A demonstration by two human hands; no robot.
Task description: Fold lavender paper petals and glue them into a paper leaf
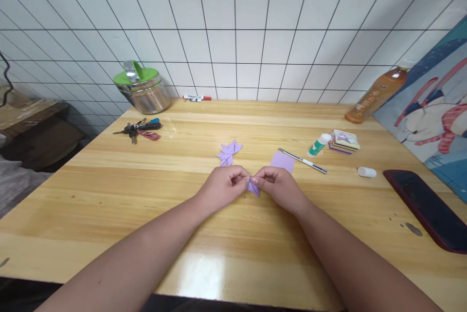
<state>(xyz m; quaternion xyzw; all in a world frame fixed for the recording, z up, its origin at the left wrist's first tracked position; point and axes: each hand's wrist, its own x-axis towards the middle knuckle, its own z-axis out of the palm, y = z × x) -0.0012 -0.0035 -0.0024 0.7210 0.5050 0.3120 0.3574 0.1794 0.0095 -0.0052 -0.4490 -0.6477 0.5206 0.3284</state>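
A small folded piece of purple paper (253, 188) is pinched between both hands, low over the middle of the table. My left hand (225, 186) grips its left edge with thumb and forefinger. From the other side, my right hand (279, 186) pinches it the same way, so the fingers hide its upper part. Just beyond my left hand lies a pointed purple origami piece (229, 152) made of folded points. A flat purple paper sheet (282, 160) sits behind my right hand, partly covered by it. Beside the sheet rests a slim silver cutter-like tool (302, 160).
On the right are a glue stick (318, 145), its white cap (367, 172), a stack of coloured paper (344, 142), a phone (430, 210) and a drink bottle (379, 95). Keys (140, 128), a green-lidded steel pot (144, 89) and markers (197, 98) stand toward the back left.
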